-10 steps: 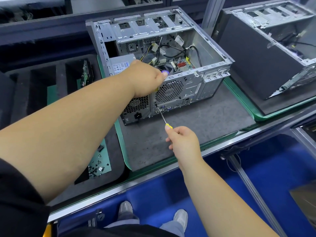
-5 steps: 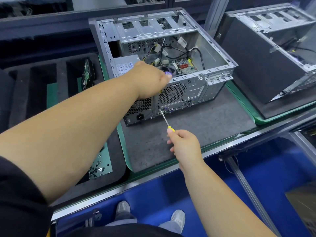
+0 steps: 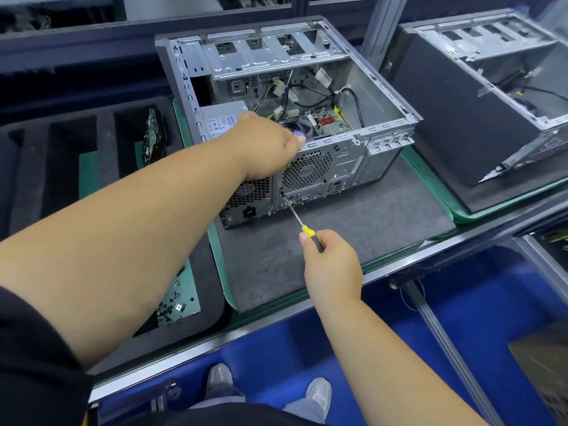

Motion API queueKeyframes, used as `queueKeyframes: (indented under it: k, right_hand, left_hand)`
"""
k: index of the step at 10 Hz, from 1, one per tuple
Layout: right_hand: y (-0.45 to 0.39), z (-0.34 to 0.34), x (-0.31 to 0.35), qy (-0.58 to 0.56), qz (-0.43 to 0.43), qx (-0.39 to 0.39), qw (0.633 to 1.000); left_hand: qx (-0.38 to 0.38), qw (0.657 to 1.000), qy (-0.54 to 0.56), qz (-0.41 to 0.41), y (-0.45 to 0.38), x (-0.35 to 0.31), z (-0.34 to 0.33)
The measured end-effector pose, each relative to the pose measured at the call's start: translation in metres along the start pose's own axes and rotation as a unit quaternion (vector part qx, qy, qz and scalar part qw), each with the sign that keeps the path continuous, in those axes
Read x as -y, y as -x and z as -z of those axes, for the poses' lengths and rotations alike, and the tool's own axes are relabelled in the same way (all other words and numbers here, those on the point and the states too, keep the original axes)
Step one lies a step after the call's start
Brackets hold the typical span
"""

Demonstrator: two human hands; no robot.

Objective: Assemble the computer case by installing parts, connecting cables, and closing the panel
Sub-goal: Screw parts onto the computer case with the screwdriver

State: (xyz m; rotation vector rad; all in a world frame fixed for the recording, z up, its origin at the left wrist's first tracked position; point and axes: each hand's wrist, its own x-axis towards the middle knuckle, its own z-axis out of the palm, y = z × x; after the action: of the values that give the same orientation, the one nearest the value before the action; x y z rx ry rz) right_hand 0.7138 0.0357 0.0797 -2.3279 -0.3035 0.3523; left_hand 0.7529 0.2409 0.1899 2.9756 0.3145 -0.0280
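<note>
Silver computer case (image 3: 325,87) lies open-sided on a grey mat at the table's middle. Its power-supply label (image 3: 222,124) is too small to read. Left hand (image 3: 264,149) rests curled over the rear top rim, fingers hidden. Right hand (image 3: 333,265) grasps a yellow-black screwdriver (image 3: 302,224), tip at the rear panel.

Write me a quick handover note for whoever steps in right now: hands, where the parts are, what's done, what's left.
Left hand: rests on the top rear edge of the open computer case, steadying it; how its fingers lie is hidden.
Right hand: grips the yellow-handled screwdriver, tip at a screw point on the rear panel, left of the port block and below the fan grille.
Case lies on its side on the grey mat, open side up. Power supply, motherboard and loose cables are inside.
Spare screws lie in the foam tray to the left.
Left: finish this screw, connect cables, close the panel; no side panel is visible.
</note>
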Motion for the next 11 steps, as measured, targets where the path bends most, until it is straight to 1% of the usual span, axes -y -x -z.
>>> queueKeyframes:
  k: [1,2,3,4,5,6,7,8,9,10,11]
  right_hand:
    - [-0.009,-0.001,0.002,-0.252,-0.139,0.125,0.949]
    - [-0.014,0.008,0.006,-0.497,-0.322,0.266,0.761]
    - [-0.013,0.008,0.005,-0.443,-0.271,0.231,0.823]
    - [-0.004,0.009,0.005,-0.073,-0.067,0.075,0.992]
    - [0.0,0.006,0.006,0.179,0.038,-0.013,0.983]
    - [-0.002,0.003,0.008,-0.003,-0.009,0.063,0.998]
    - [-0.012,0.01,0.012,-0.506,-0.336,0.282,0.742]
    - [-0.015,0.015,0.009,-0.601,-0.384,0.329,0.619]
    - [-0.013,0.01,0.011,-0.5,-0.32,0.282,0.753]
    - [-0.006,0.006,0.009,-0.185,-0.124,0.118,0.968]
    - [0.0,0.005,0.008,0.153,0.013,-0.003,0.988]
  left_hand:
    - [-0.002,1.0,-0.001,-0.001,0.0,0.0,-0.001]
    - [0.0,1.0,-0.003,-0.003,-0.001,0.001,-0.001]
    - [-0.001,1.0,-0.011,-0.004,-0.001,0.001,-0.001]
    - [-0.002,1.0,-0.018,-0.005,-0.001,0.001,-0.001]
    - [-0.003,1.0,-0.02,-0.006,-0.001,0.0,-0.001]
    - [-0.004,1.0,-0.02,-0.001,-0.001,0.0,-0.002]
    - [-0.003,1.0,-0.016,-0.002,-0.001,0.001,-0.002]
    - [-0.003,1.0,-0.011,-0.003,-0.001,0.0,-0.001]
    - [-0.003,1.0,-0.012,-0.002,0.0,0.0,-0.001]
    - [-0.004,1.0,-0.008,-0.001,0.0,-0.001,0.0]
    - [-0.002,1.0,-0.003,0.005,0.001,-0.001,0.0]
